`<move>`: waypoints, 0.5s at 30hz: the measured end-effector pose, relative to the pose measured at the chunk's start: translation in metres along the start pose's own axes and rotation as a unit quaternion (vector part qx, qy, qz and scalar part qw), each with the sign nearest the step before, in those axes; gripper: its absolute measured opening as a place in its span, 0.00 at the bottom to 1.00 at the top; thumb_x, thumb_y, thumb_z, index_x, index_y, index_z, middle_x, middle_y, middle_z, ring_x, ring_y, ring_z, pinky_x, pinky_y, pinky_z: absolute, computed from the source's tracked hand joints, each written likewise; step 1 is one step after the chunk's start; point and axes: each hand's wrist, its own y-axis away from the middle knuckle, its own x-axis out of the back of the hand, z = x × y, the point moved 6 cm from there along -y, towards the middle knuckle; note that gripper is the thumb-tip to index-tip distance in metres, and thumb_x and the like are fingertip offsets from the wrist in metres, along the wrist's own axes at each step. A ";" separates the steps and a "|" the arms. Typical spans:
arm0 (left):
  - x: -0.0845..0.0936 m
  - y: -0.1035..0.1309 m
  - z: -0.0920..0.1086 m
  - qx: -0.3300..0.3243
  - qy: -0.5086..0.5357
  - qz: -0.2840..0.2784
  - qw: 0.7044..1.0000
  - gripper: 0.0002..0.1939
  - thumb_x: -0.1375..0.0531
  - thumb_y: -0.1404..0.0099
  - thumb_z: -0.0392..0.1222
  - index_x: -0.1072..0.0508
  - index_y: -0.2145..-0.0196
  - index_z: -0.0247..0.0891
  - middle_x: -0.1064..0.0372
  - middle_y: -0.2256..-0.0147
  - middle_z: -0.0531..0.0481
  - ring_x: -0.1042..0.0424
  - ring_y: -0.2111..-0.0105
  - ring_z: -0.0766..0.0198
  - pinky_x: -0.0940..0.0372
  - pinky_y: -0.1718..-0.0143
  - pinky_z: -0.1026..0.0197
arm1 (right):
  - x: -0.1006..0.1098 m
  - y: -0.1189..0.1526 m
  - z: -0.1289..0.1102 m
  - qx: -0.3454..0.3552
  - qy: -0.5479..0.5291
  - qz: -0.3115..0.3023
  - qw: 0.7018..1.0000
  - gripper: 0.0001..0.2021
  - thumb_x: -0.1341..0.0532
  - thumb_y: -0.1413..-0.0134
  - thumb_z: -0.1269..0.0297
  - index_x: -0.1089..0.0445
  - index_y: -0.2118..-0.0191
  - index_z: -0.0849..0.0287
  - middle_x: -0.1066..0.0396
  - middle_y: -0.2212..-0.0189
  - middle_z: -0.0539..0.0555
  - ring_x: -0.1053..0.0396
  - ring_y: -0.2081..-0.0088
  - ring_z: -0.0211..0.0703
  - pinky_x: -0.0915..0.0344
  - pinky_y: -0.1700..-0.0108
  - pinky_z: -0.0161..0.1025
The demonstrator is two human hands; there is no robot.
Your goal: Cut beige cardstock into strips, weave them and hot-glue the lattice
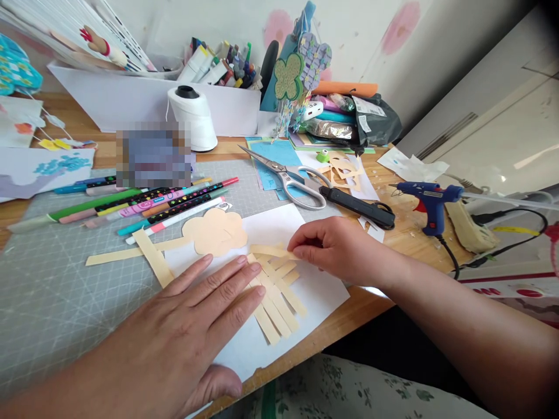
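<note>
Several cream paper strips (279, 299) lie crossed over and under each other on a white sheet of paper (325, 291). My left hand (213, 308) rests flat over their left part, fingers stretched out, and hides some of them. At the upper right of the weave, my right hand (325, 244) pinches the end of one paper strip (273, 251) between thumb and fingertips. Just above my left fingers lies a cream flower-shaped paper cutout (216, 231). Two loose strips (152, 256) cross at its left, one running toward it.
Coloured pens (161, 203) lie on the grey cutting mat (65, 291). Scissors (288, 177) and a black-handled cutter (358, 206) sit beyond the sheet. A blue glue gun (432, 201) stands at right with its cable. A white thread spool (192, 119) stands at the back.
</note>
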 end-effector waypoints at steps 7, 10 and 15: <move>0.003 -0.007 -0.001 0.028 0.022 0.009 0.999 0.34 0.50 0.35 0.68 0.33 0.41 0.44 0.42 0.35 0.49 0.46 0.35 0.56 0.68 0.32 0.53 | -0.003 0.006 0.002 0.007 0.055 0.022 0.998 0.06 0.39 0.47 0.72 0.25 0.69 0.59 0.29 0.77 0.46 0.38 0.75 0.32 0.43 0.71 0.32; 0.009 -0.010 -0.001 0.029 0.028 0.022 0.999 0.34 0.48 0.37 0.70 0.30 0.43 0.46 0.37 0.37 0.51 0.41 0.38 0.57 0.67 0.33 0.57 | -0.009 0.008 0.006 -0.005 0.047 0.000 0.999 0.05 0.39 0.47 0.72 0.26 0.69 0.59 0.30 0.77 0.46 0.38 0.75 0.33 0.43 0.71 0.32; 0.010 -0.008 -0.002 0.042 0.045 0.028 0.998 0.35 0.45 0.41 0.71 0.29 0.44 0.48 0.37 0.38 0.53 0.39 0.39 0.58 0.66 0.33 0.59 | -0.010 0.010 0.006 0.022 0.076 0.009 0.997 0.05 0.40 0.45 0.73 0.27 0.68 0.59 0.27 0.73 0.48 0.35 0.71 0.35 0.42 0.68 0.34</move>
